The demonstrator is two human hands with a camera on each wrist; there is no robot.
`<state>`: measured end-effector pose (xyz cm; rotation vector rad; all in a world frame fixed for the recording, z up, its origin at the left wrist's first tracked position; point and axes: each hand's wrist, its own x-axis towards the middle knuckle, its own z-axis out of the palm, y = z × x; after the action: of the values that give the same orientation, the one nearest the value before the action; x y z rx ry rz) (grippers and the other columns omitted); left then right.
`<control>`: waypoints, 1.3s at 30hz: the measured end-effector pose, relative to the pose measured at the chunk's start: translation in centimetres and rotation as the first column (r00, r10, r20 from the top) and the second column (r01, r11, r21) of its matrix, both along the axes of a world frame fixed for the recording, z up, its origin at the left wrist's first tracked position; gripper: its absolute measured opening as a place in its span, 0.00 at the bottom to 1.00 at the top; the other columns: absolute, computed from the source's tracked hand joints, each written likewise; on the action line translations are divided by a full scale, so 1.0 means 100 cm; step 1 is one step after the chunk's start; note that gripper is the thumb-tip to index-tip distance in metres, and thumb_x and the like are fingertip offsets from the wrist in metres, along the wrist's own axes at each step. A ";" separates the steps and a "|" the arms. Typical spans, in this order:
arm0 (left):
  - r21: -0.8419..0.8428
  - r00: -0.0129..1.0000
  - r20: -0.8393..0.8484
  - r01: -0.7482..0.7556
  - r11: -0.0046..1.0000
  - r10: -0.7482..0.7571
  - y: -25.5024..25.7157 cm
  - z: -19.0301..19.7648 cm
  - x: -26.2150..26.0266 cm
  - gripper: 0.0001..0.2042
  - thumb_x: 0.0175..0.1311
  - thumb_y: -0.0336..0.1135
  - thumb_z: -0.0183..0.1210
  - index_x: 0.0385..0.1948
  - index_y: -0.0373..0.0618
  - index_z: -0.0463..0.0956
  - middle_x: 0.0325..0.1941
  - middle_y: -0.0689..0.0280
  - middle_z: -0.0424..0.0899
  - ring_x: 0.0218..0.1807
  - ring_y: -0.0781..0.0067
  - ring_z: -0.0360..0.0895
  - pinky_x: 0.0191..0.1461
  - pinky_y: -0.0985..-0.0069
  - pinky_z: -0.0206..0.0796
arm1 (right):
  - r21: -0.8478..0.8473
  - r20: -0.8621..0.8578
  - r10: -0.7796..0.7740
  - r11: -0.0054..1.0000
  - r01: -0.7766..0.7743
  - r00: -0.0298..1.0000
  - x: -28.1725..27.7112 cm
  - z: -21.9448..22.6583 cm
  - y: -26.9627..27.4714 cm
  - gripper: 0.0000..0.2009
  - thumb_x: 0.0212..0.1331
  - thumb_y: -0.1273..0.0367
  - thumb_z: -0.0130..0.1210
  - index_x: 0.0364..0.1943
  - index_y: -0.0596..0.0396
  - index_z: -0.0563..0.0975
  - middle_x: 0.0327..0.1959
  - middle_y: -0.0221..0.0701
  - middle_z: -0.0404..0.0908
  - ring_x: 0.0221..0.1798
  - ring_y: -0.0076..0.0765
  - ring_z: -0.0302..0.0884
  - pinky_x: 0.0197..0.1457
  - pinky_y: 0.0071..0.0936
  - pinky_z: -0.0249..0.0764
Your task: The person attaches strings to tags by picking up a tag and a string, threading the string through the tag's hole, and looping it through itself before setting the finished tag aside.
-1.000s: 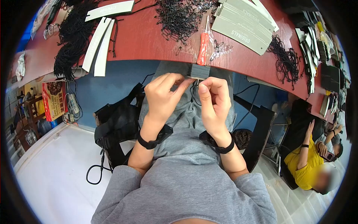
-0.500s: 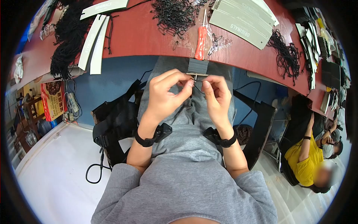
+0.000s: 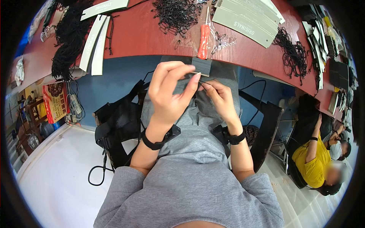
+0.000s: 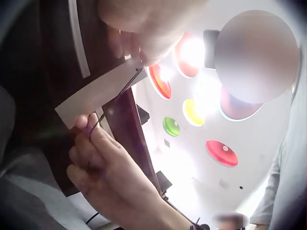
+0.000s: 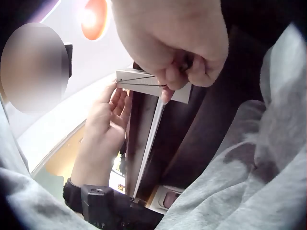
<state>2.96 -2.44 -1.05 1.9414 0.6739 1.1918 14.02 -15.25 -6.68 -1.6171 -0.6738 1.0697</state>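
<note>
Between the two hands is a hang tag (image 3: 201, 66), its upper face dark and finely striped in the head view. Its pale side (image 4: 93, 98) shows in the left wrist view. A thin black cord (image 4: 120, 92) runs from a hole at the tag's end. My left hand (image 3: 167, 91) pinches the tag by that end between thumb and index finger, the other fingers raised. Just to the right and lower, my right hand (image 3: 220, 98) pinches the cord, which is stretched taut in the right wrist view.
On the red table (image 3: 144, 38) lie an orange-handled awl (image 3: 204, 41), a heap of black safety pins (image 3: 176, 15), grey-green tags (image 3: 247, 22) and white tags (image 3: 95, 47). Black cords (image 3: 68, 45) hang over the left edge. A person in yellow (image 3: 310, 159) sits at the right.
My right hand has drawn away from the tag to the right, with the cord now stretched from it. The left hand's fingers have lifted and spread, and the tag has tilted.
</note>
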 end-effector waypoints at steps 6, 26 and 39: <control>0.127 0.999 0.031 -0.023 0.992 0.019 -0.005 -0.011 -0.001 0.12 0.44 0.24 0.70 0.32 0.42 0.80 0.31 0.64 0.79 0.29 0.69 0.75 0.31 0.76 0.68 | 0.030 0.017 0.002 1.000 -0.002 1.000 -0.003 -0.001 0.000 0.10 0.66 0.70 0.50 0.37 0.63 0.80 0.32 0.30 0.79 0.35 0.23 0.72 0.40 0.21 0.68; -0.068 0.993 -0.015 0.112 0.991 -0.114 0.005 -0.006 -0.009 0.11 0.40 0.22 0.68 0.28 0.43 0.79 0.30 0.67 0.82 0.29 0.69 0.79 0.30 0.78 0.70 | 0.031 0.041 0.032 0.999 -0.033 0.999 -0.003 -0.001 0.002 0.09 0.65 0.70 0.51 0.36 0.62 0.80 0.32 0.31 0.80 0.37 0.26 0.75 0.42 0.22 0.69; 0.177 0.806 -0.504 0.448 0.876 -0.311 -0.017 -0.005 -0.038 0.14 0.42 0.29 0.63 0.35 0.49 0.82 0.28 0.71 0.77 0.21 0.75 0.73 0.23 0.77 0.64 | -0.073 0.205 0.378 0.926 -0.370 0.903 -0.007 0.082 -0.016 0.06 0.62 0.72 0.50 0.37 0.60 0.77 0.27 0.37 0.78 0.32 0.44 0.72 0.38 0.34 0.68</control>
<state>-0.83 -4.17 -1.58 2.5019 0.3093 0.5922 13.35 -16.81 1.57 -1.6873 -1.1548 1.1901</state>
